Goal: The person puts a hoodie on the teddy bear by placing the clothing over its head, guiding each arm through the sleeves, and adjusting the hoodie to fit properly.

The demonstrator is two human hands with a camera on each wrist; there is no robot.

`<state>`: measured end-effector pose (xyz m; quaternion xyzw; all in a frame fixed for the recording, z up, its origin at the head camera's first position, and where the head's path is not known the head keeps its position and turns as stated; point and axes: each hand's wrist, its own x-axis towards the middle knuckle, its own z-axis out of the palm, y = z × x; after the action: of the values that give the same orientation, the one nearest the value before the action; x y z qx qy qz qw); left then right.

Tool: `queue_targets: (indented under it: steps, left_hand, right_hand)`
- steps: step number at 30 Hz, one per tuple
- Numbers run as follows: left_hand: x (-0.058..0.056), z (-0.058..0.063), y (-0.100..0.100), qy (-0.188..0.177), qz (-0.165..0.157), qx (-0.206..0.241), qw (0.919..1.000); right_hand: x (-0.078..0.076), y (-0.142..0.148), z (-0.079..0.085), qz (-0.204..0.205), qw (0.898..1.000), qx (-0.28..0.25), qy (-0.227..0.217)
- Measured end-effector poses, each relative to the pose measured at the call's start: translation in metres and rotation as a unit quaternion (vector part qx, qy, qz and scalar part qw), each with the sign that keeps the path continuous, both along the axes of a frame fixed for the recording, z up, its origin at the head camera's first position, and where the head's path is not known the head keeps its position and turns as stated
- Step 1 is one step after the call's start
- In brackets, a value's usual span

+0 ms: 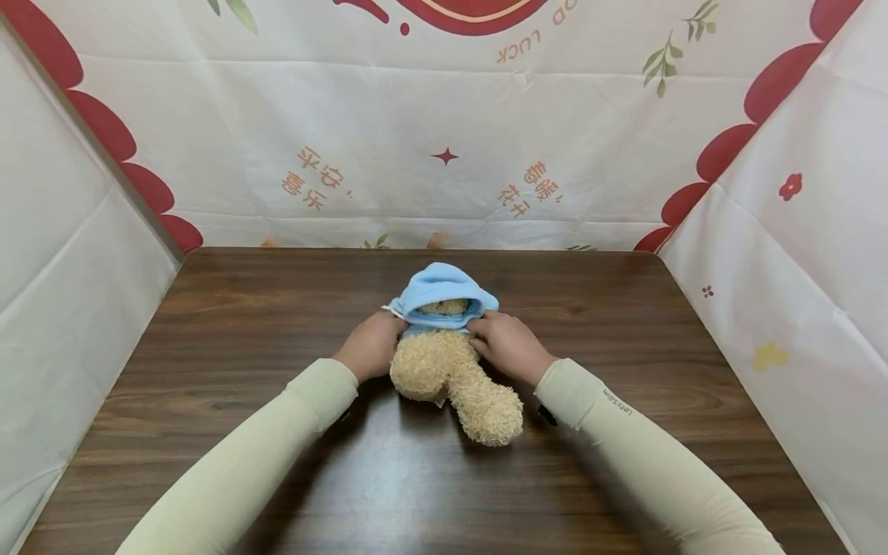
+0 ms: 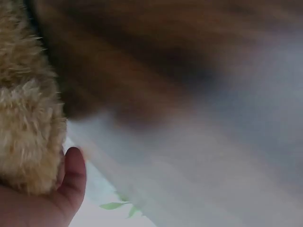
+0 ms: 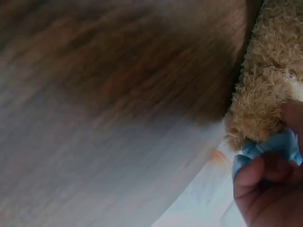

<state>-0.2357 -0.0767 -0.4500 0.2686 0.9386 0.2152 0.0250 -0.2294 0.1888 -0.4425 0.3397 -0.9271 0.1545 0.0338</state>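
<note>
A tan, curly-furred plush toy [image 1: 486, 408] lies on the table, its limbs towards the front. Over its far end is a light blue hooded garment [image 1: 438, 284], with tan fur showing in the hood's opening. On the toy's left side, my left hand [image 1: 373, 345] grips it at the garment's edge; most fingertips are hidden. The left wrist view shows curled fingers against the fur [image 2: 28, 137]. My right hand [image 1: 512, 347] pinches the blue cloth on the other side. In the right wrist view, bunched blue cloth [image 3: 279, 144] shows between thumb and fingers, beside the fur.
The dark wood-grain table [image 1: 243, 324] has a printed white cloth [image 1: 416, 116] hanging behind it. White cloth sides [image 1: 784, 270] stand at left and right. A small white cord [image 1: 392, 311] or tag shows by the left hand.
</note>
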Motion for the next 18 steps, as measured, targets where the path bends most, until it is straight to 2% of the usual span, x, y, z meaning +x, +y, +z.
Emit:
queue_targets:
  steps: [3,6,10,14,18]
  left_hand:
    - [0.003,-0.003,-0.005,-0.044,0.019,0.025,0.9985]
    - [0.006,-0.004,-0.005,-0.055,0.035,0.051,0.9966]
    - [0.014,-0.004,-0.006,-0.019,0.048,0.073,0.996]
    - [0.02,-0.001,-0.008,0.034,0.05,0.064,0.9961]
    - [0.022,0.002,-0.011,0.07,0.042,0.055,0.9952]
  right_hand:
    - [0.0,0.002,-0.004,0.006,1.0,0.001,-0.028]
    - [0.004,0.008,-0.003,0.017,0.997,0.015,-0.078]
    - [0.008,0.015,-0.001,0.034,0.989,0.025,-0.139]
    - [0.01,0.022,0.0,0.042,0.982,0.02,-0.181]
    - [0.009,0.02,0.0,0.047,0.986,0.031,-0.154]
